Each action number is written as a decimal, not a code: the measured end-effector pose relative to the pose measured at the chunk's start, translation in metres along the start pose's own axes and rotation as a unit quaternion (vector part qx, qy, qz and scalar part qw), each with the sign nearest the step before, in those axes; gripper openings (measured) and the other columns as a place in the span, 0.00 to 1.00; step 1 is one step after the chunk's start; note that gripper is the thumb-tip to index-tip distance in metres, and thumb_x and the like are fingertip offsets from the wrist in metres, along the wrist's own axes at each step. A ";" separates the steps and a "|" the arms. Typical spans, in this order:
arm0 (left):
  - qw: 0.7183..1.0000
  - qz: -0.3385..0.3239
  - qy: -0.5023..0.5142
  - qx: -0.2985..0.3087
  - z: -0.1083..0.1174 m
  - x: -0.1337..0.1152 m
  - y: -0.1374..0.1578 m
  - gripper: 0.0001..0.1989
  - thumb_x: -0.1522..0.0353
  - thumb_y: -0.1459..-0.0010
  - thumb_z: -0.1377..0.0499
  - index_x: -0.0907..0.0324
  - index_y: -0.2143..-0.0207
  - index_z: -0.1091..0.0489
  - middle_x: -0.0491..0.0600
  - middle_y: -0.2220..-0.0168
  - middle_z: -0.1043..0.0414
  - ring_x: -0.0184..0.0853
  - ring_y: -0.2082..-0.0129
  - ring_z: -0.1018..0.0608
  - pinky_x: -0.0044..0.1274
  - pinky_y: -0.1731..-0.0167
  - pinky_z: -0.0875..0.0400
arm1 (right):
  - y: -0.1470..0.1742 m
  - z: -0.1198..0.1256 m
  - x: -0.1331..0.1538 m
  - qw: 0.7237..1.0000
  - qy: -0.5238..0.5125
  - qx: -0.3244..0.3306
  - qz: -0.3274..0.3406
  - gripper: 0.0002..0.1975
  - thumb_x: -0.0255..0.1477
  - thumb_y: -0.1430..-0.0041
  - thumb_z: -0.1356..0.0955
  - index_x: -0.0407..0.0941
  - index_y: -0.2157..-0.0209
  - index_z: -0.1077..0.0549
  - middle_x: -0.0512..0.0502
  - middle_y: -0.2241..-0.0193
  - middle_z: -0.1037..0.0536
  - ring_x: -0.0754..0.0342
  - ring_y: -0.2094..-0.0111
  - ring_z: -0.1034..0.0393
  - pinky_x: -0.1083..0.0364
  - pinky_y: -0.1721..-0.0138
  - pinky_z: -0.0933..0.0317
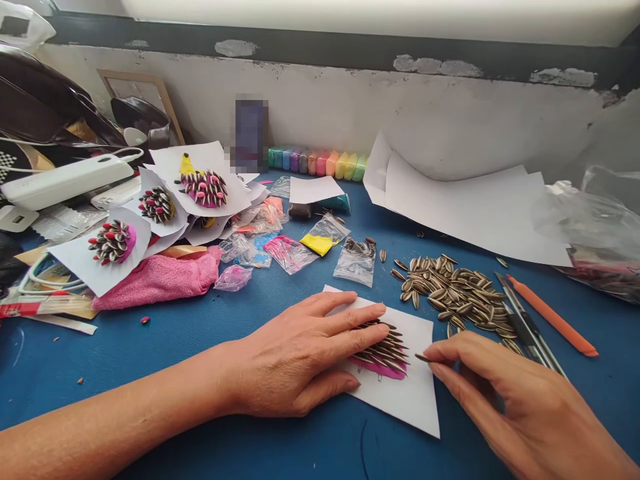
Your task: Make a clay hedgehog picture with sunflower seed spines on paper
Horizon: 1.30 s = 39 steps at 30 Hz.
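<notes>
My left hand (305,353) lies with fingers stretched out across a white paper card (415,400), partly covering the piece on it. That piece is a patch of pink clay (387,371) stuck with many sunflower seeds (383,343), their tips pointing right. Small drawn marks show below the clay. Between thumb and forefinger, my right hand (505,393) pinches a single sunflower seed (423,358), just right of the clay and apart from it. A loose pile of sunflower seeds (450,290) lies behind the card, beyond my right hand.
Pens (530,327) and an orange marker (553,317) lie at the right. Small bags of clay (320,243) are scattered mid-table. Seed-covered clay figures on cards (113,243) and a pink cloth (165,280) lie left. Paper sheets (465,207) lean against the wall.
</notes>
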<state>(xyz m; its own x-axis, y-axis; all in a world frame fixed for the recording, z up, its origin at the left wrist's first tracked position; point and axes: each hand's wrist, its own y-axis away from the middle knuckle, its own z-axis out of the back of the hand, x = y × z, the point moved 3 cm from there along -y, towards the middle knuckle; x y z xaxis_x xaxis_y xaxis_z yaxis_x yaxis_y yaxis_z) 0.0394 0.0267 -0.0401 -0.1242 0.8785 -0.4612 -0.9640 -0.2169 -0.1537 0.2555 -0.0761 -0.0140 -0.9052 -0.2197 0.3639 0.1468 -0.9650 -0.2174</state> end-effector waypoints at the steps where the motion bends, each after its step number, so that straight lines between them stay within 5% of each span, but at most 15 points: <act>1: 1.000 -0.002 -0.001 0.001 0.000 0.000 0.000 0.28 0.64 0.31 0.45 0.59 0.32 0.45 0.53 0.29 0.48 0.47 0.30 0.43 0.39 0.31 0.50 | 0.001 -0.001 -0.001 1.000 -0.004 0.002 -0.002 0.04 0.33 0.34 0.34 0.51 0.61 0.27 0.53 0.69 0.20 0.59 0.72 0.23 0.65 0.73 0.32; 17: 1.000 0.005 -0.017 0.012 0.000 0.000 -0.002 0.25 0.63 0.30 0.47 0.54 0.33 0.42 0.52 0.29 0.49 0.50 0.32 0.42 0.41 0.33 0.48 | 0.003 -0.014 0.009 0.998 0.033 -0.042 0.020 0.05 0.29 0.32 0.35 0.49 0.60 0.27 0.52 0.68 0.21 0.59 0.71 0.24 0.62 0.71 0.33; 39: 1.000 -0.003 -0.015 0.013 0.000 -0.001 -0.002 0.24 0.64 0.30 0.47 0.55 0.34 0.41 0.52 0.29 0.47 0.49 0.31 0.41 0.41 0.32 0.49 | 0.004 -0.021 0.017 0.995 0.088 -0.010 0.043 0.11 0.25 0.31 0.40 0.48 0.65 0.28 0.49 0.70 0.26 0.56 0.71 0.29 0.58 0.70 0.37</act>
<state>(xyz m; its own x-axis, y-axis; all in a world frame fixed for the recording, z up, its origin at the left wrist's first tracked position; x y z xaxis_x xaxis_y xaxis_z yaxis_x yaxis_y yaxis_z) 0.0414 0.0261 -0.0388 -0.1247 0.8924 -0.4336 -0.9704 -0.2008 -0.1340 0.2323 -0.0810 -0.0279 -0.9457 -0.2717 0.1783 0.2213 -0.9402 -0.2588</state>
